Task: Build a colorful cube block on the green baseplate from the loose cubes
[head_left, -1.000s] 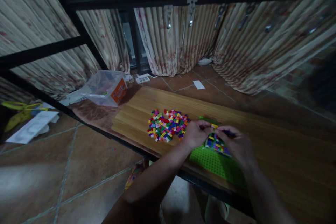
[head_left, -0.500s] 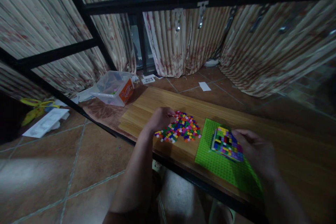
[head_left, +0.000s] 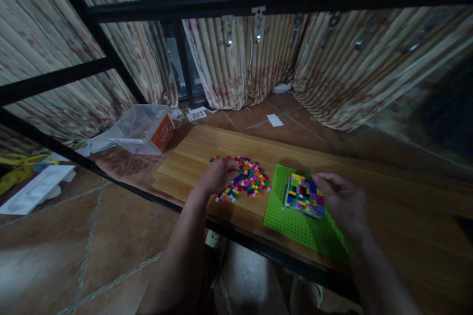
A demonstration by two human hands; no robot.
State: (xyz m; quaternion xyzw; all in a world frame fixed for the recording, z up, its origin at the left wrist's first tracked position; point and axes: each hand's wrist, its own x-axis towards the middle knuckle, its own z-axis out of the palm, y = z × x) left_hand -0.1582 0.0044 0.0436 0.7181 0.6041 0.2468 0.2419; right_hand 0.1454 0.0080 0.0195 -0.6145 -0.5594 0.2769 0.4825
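Loose toy bricks point(head_left: 253, 177) are partly covered by the left hand point(head_left: 218, 176), its fingers bunched; whether one is pinched cannot be told. A multicoloured brick block point(head_left: 305, 198) is seated on a green studded baseplate point(head_left: 291, 229) atop a wooden tabletop point(head_left: 188, 157), its right side flanked by the right hand's point(head_left: 342, 202) curled fingers, their grip unclear.

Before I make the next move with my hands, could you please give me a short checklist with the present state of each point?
1. Left hand at the loose bricks: ok, at the left part of the pile.
2. Brick between the left fingertips: cannot tell, too small and dark.
3. Right hand beside the brick structure: ok, at its right side.
4. Right fingertips touching the structure: cannot tell.
5. Structure on the green baseplate: ok.
6. Baseplate on the wooden board: ok.
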